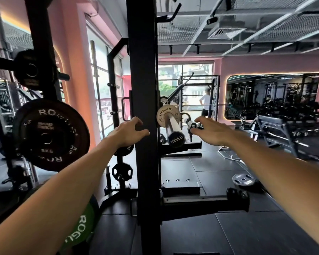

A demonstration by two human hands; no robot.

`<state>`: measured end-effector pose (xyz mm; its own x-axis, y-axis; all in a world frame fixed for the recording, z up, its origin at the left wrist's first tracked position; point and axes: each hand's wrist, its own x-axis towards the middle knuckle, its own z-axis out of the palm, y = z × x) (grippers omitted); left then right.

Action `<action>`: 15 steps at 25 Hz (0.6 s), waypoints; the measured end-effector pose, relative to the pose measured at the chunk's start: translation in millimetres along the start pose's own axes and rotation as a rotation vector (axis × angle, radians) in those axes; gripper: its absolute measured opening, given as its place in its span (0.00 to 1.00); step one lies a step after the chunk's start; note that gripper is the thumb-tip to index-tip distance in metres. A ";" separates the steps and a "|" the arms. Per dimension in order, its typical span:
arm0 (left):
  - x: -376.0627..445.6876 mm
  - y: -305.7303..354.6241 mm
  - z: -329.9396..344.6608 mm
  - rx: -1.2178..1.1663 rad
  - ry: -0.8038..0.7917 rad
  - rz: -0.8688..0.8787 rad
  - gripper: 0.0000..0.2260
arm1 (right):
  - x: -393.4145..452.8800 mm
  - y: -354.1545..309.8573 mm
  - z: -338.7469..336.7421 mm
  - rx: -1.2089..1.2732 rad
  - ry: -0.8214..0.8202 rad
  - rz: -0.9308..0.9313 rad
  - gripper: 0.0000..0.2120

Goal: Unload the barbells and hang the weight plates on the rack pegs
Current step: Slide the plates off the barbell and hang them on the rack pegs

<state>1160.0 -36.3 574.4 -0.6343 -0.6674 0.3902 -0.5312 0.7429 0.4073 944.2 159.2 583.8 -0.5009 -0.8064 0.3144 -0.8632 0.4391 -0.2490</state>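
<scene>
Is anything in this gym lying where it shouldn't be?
Yes. One dark weight plate lies flat on the floor mat at the right, not hung on a peg like the black 5 kg plate at the left. Nothing looks broken or spilled.

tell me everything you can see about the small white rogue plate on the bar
The small white plate is a round disc, pale cream, with ROGUE in dark letters along its upper rim and small figures beside the hub. It sits upright on the steel barbell sleeve, which passes through its centre hole, just right of the black rack upright. Neither hand touches it; the right hand reaches beside the sleeve.
</scene>
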 end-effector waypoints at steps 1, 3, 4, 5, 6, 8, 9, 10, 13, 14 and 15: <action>11.9 -1.9 4.7 0.002 0.016 0.005 0.22 | 11.4 2.2 2.8 -0.007 0.005 -0.009 0.28; 40.4 -7.1 16.5 0.002 0.045 0.017 0.21 | 38.7 8.3 10.9 -0.009 0.001 -0.025 0.26; 57.2 -10.2 22.7 0.002 0.057 0.024 0.20 | 54.9 12.2 15.8 -0.006 0.002 -0.032 0.25; 75.5 -14.0 28.7 -0.002 0.069 0.025 0.19 | 70.7 15.3 20.1 -0.006 0.004 -0.035 0.25; 95.0 -17.7 35.1 -0.006 0.074 0.022 0.19 | 88.9 19.4 25.3 -0.004 0.005 -0.033 0.25; 129.7 -23.3 47.0 -0.006 0.077 0.021 0.19 | 124.5 26.4 34.7 0.010 0.007 -0.026 0.25; 149.0 -26.3 53.0 -0.006 0.078 0.025 0.20 | 144.0 28.5 38.3 0.020 0.007 -0.024 0.25; 167.3 -29.2 59.0 -0.006 0.079 0.026 0.20 | 164.4 30.6 43.1 0.035 0.006 -0.024 0.25; 218.7 -38.7 75.7 -0.006 0.068 0.018 0.21 | 218.0 33.3 57.0 0.099 -0.018 -0.011 0.24; 234.0 -41.3 81.3 -0.009 0.060 0.017 0.21 | 235.0 34.5 62.5 0.117 -0.028 -0.011 0.23; 246.2 -42.9 86.1 -0.006 0.050 0.018 0.21 | 248.7 35.4 67.0 0.133 -0.037 -0.014 0.23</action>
<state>978.3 -228.2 581.9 -0.6146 -0.6557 0.4386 -0.5163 0.7547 0.4049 793.3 -52.3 591.8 -0.4837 -0.8272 0.2859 -0.8532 0.3730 -0.3645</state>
